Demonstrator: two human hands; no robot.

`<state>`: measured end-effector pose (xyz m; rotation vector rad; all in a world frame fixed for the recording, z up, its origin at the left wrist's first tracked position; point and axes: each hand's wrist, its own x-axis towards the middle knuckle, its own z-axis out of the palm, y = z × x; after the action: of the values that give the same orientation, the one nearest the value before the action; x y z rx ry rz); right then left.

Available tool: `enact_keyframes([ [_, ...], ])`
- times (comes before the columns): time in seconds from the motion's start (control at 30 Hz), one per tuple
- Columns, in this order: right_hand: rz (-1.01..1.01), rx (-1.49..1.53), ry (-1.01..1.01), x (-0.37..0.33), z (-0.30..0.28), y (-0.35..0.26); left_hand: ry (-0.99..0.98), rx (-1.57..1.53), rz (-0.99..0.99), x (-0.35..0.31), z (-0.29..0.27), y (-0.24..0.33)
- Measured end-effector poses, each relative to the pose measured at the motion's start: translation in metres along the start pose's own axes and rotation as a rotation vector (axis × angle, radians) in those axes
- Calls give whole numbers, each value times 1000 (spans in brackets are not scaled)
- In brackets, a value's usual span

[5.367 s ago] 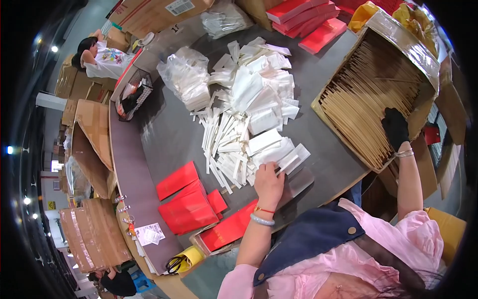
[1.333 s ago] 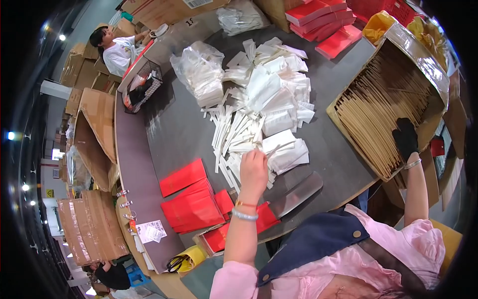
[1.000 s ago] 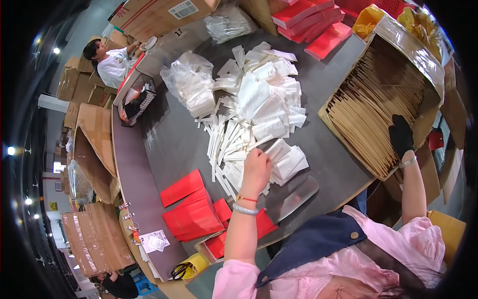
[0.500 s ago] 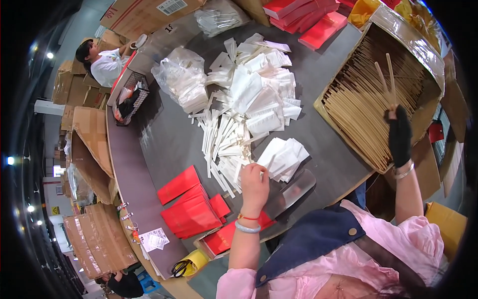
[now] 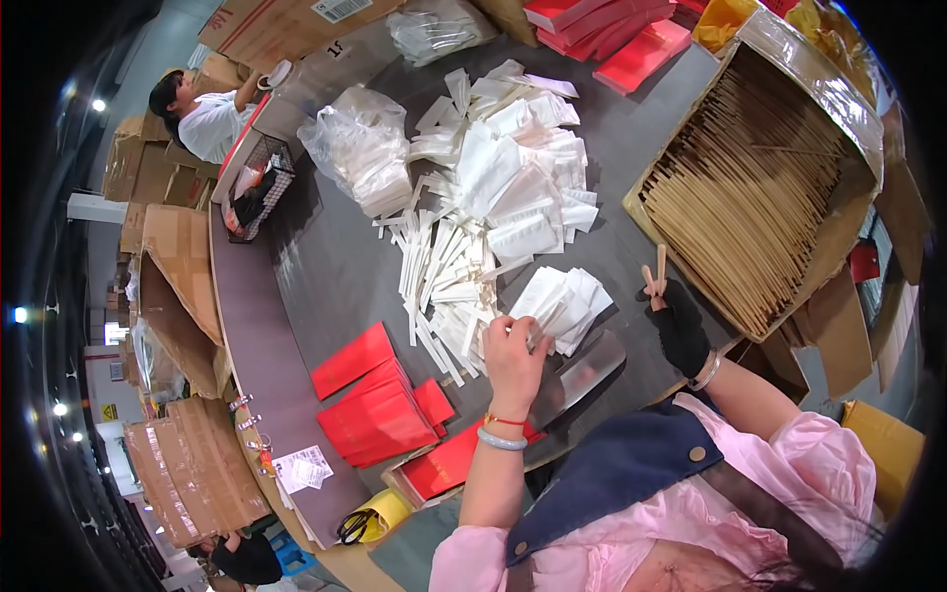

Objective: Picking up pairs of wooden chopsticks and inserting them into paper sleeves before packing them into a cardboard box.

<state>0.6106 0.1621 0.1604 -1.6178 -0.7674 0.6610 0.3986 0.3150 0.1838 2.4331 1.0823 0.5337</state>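
Leaving the carton (image 5: 829, 255) at two o'clock, two wooden sticks (image 5: 660, 264), pinched in the gloved right hand (image 5: 681, 331) at three o'clock, have been brought nearer the white sleeves (image 5: 564, 299); beside these, the left hand (image 5: 515, 357) is curled, its hold unclear.

I wear a pink blouse (image 5: 819, 462), navy apron (image 5: 612, 483) with brass snaps (image 5: 697, 454), black fingerless right glove (image 5: 684, 337), silver bangle (image 5: 706, 370), red cord bracelet (image 5: 505, 421) and pale left bangle (image 5: 501, 442).

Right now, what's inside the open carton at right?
Thin tan sticks packed together, one lying across them. Covered: the floor of the carton and anything beneath the top sticks.
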Motion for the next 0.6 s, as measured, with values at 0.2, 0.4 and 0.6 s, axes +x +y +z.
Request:
enact_keyframes([
  [0.2, -48, -25, -137, 11, -5, -8, -12, -15, -14, -4, -6, 2],
  [0.4, -305, -142, -261, 28, -17, -7, -329, -505, -572, -31, -47, 31],
  [0.6, -380, -569, -694, 22, -2, -18, -42, 23, -153, -78, -43, 20],
])
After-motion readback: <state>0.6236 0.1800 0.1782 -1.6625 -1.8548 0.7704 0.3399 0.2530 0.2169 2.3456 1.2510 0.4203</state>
